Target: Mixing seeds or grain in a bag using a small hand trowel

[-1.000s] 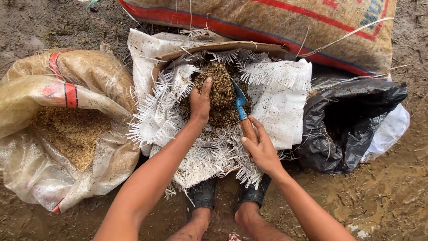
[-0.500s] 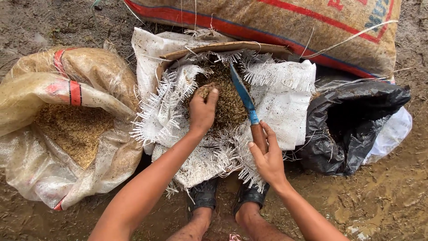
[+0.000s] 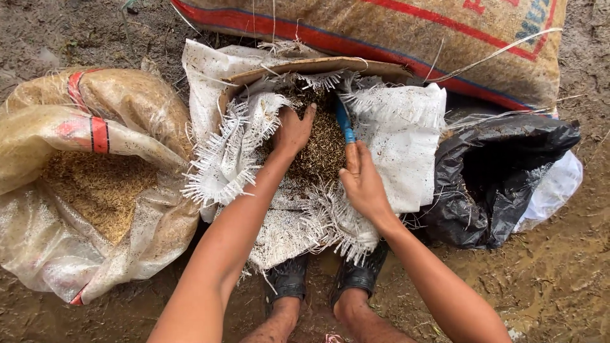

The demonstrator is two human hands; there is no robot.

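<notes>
Since half a second ago your right hand [image 3: 363,184] has slid the blue tool [image 3: 345,124] deeper, so less of its length shows above the brown husk mix [image 3: 321,149], and your left hand [image 3: 292,132] has pushed further into the pile. Your right grip is closed round the tool's near end; the blue part runs straight away from your palm, its long axis pointing up and slightly left, its tip buried in the mix. Your left grip is a loose curl, fingers pressed into the mix; whether it holds any of it, you cannot tell. Both hands work inside the frayed white sack [image 3: 406,140], the left just beside the tool and the nearer of the two to the heap's middle. Left of your left hand lies a clear sack of pale husk [image 3: 95,190]; right of your right hand, a black bag [image 3: 502,171]; beyond both, a large tan printed sack [image 3: 406,32]. Your boots [image 3: 324,279] stand on muddy ground [image 3: 559,279].
</notes>
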